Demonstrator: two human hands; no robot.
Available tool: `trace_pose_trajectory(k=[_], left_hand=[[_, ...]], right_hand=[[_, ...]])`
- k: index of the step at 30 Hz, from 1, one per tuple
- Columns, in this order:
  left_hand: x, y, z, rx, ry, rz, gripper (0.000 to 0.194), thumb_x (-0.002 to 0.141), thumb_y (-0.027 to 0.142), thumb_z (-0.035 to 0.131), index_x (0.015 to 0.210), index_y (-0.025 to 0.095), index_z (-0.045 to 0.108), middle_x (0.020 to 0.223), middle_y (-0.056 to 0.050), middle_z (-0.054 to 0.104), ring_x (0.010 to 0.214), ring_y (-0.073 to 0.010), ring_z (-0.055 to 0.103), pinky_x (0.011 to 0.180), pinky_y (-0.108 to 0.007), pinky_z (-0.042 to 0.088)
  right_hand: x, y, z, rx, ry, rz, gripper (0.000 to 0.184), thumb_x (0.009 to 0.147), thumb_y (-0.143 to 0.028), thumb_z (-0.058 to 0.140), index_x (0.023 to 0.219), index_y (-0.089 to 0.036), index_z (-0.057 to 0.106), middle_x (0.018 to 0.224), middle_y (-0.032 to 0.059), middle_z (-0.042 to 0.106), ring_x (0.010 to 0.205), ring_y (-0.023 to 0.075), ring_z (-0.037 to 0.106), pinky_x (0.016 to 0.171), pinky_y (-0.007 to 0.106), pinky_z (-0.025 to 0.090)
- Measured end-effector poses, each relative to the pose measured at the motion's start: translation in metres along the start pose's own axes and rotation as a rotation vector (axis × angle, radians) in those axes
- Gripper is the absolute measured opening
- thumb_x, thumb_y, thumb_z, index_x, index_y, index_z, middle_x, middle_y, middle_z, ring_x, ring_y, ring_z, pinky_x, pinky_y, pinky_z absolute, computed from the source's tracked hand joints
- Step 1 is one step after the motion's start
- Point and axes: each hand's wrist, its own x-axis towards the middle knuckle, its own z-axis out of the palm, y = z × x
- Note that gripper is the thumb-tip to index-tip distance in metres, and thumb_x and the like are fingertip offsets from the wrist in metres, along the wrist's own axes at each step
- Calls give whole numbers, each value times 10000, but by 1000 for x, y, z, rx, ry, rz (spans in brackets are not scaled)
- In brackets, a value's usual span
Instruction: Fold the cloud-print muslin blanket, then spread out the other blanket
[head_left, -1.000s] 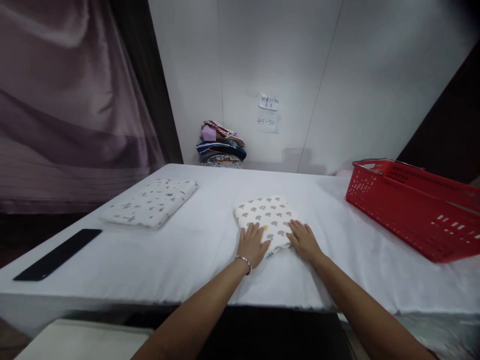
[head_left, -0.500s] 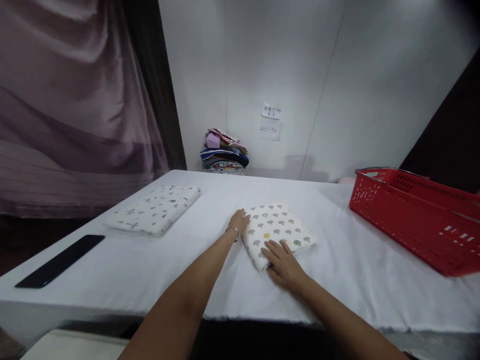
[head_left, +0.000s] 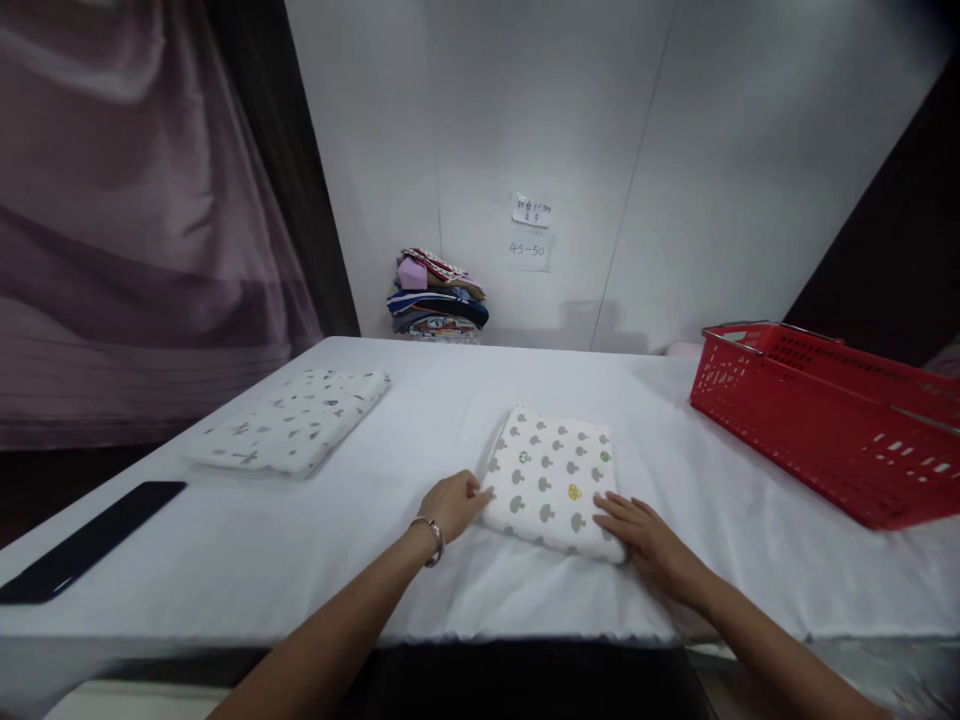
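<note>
A folded white cloth point(head_left: 551, 480) with grey mushroom prints, plus a few yellow and green ones, lies flat in the middle of the table. At its left edge is my left hand point(head_left: 454, 505), with a bracelet at the wrist; thumb and curled fingers pinch the cloth's border. My right hand point(head_left: 652, 545) rests on the right edge, fingers stretched out over the top, thumb hidden. Further left on the table lies another folded white cloth point(head_left: 292, 420) with small grey prints.
A red plastic basket point(head_left: 810, 425) stands on the right of the white-covered table point(head_left: 420, 420). A long black flat object point(head_left: 90, 545) lies at the left front. Folded fabrics point(head_left: 439, 300) are stacked by the back wall, below paper notes point(head_left: 531, 235). A curtain point(head_left: 150, 220) hangs at left.
The mushroom-print cloth has turned and now lies squarer to the front edge. My left hand came nearer along its left side, and my right hand shifted right to its right edge.
</note>
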Motion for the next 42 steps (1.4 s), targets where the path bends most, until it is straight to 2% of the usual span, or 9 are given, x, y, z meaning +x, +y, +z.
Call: trace_pose_trajectory(k=[4,7,11,14,20,24,28,36,42], left_hand=[[8,32,6,44,248,251,299,826,342,469,1084,212,546,1170,-59,568,1114,-194,489,953,-315,365],[28,50,20,103,216,411,449,827,384,470,1244,217,447,1400,-57,369,1314,-208,264,1087,-373,194],[44,42,39,132,19,251,566,832,462,405,1327,191,360,1469,-83,220,1352,-258,160,1078,-455,181],[45,31,44,122,-7,227,582,843,479,357,1343,182,336,1477,-81,190,1355,-260,147,1070,-451,196],[54,41,35,89,18,191,498,830,500,386,1220,204,476,1423,-86,330,1314,-266,264,1038,-427,260],[74,43,21,-32,129,49,360,851,394,394,1102,197,561,1246,-88,535,1166,-220,466,959,-325,353],[86,30,13,-92,90,-91,293,853,347,391,927,183,623,994,-76,664,916,-195,606,767,-274,441],[97,38,22,-117,55,-157,397,777,501,499,1004,190,597,1096,-82,631,964,-213,595,752,-261,435],[101,43,29,-70,66,-145,377,799,472,485,1020,183,579,1126,-99,609,1016,-226,571,797,-280,424]], right_hand=[[32,-30,-6,107,132,91,465,831,-198,352,1272,-262,481,1330,42,466,1274,216,349,1048,498,237],[65,-53,10,31,195,133,508,871,-399,375,1345,-215,387,1411,79,347,1323,245,245,1055,486,225],[80,-62,44,-145,110,205,604,876,-506,332,1355,-140,366,1420,141,312,1331,296,202,1046,519,188],[77,-60,57,-211,98,189,617,895,-507,278,1355,-105,360,1424,157,294,1331,295,201,1048,504,185],[75,-64,53,-271,107,177,593,898,-478,287,1338,-93,385,1412,167,315,1320,306,226,1040,505,208],[76,-67,52,-298,89,193,584,895,-457,306,1327,-73,395,1412,172,312,1317,311,232,1044,491,214],[76,-67,53,-320,79,194,593,898,-450,301,1327,-51,387,1413,175,311,1319,307,226,1049,477,206],[76,-68,55,-351,59,221,604,906,-476,242,1348,-84,367,1436,148,275,1329,286,207,1060,457,169],[77,-68,55,-345,52,243,601,900,-481,251,1351,-102,368,1438,142,275,1329,290,204,1056,457,166]])
